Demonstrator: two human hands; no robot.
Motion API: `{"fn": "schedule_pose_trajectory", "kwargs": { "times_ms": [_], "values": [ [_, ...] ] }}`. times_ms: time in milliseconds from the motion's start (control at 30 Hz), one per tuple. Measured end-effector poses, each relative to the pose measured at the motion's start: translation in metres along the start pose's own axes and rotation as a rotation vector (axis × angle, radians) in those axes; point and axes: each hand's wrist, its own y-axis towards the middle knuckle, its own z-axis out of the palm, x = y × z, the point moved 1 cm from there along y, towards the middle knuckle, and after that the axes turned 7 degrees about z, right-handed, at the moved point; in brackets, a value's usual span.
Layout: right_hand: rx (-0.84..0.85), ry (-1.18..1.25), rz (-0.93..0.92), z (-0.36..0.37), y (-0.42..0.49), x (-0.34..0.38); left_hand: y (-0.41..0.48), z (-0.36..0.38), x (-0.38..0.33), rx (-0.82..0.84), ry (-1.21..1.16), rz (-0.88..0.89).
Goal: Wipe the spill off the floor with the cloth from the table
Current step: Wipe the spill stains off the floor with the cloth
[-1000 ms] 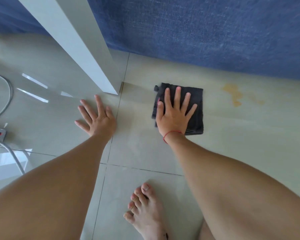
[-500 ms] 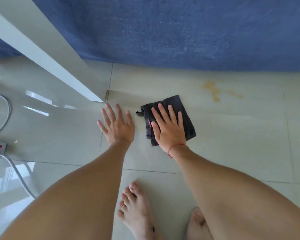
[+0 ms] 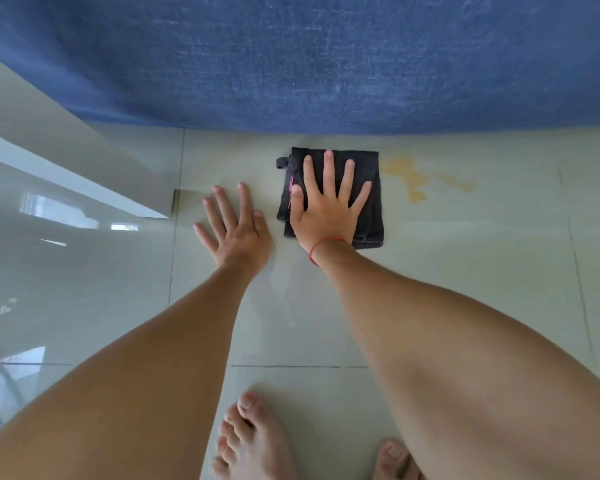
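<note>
Right hand flat, fingers spread, pressing folded cloth onto floor, just left of spill (yellowish, unwiped). Left hand splayed, empty, on tile, likely bracing weight.

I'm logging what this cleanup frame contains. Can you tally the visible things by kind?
Hands: 2, left hand flat on the floor, right hand flat on the cloth
Dark cloth: 1
Yellowish spill: 1
Bare feet: 2
Red wrist string: 1
Blue fabric: 1
Total: 8
</note>
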Motion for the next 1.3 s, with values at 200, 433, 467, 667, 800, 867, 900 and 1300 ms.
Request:
{"fn": "schedule_pose_trajectory", "kwargs": {
  "times_ms": [200,433,467,667,800,867,900,1300],
  "values": [
    [0.072,-0.031,-0.164,-0.009,-0.040,-0.044,-0.004,-0.012,-0.001,0.044,-0.054,-0.005],
    [0.109,-0.059,0.144,-0.037,-0.029,-0.124,0.006,-0.014,-0.055,0.050,0.003,0.151],
    [0.106,-0.051,0.168,-0.040,-0.020,-0.125,0.009,-0.011,-0.059,0.091,-0.022,0.144],
    [-0.034,-0.023,0.321,-0.031,0.029,-0.096,0.015,0.002,-0.061,0.151,0.019,0.122],
    [-0.036,-0.023,0.240,-0.030,0.048,-0.073,0.017,0.005,-0.062,0.143,0.038,0.113],
    [-0.035,-0.037,0.158,-0.029,0.046,-0.062,0.018,0.005,-0.063,0.149,0.029,0.105],
    [-0.023,-0.054,0.099,-0.028,0.041,-0.060,0.018,0.005,-0.063,0.154,0.024,0.099],
    [0.050,-0.074,0.105,-0.049,-0.009,-0.159,0.012,-0.001,-0.065,0.145,-0.012,0.078]
  ]
}}
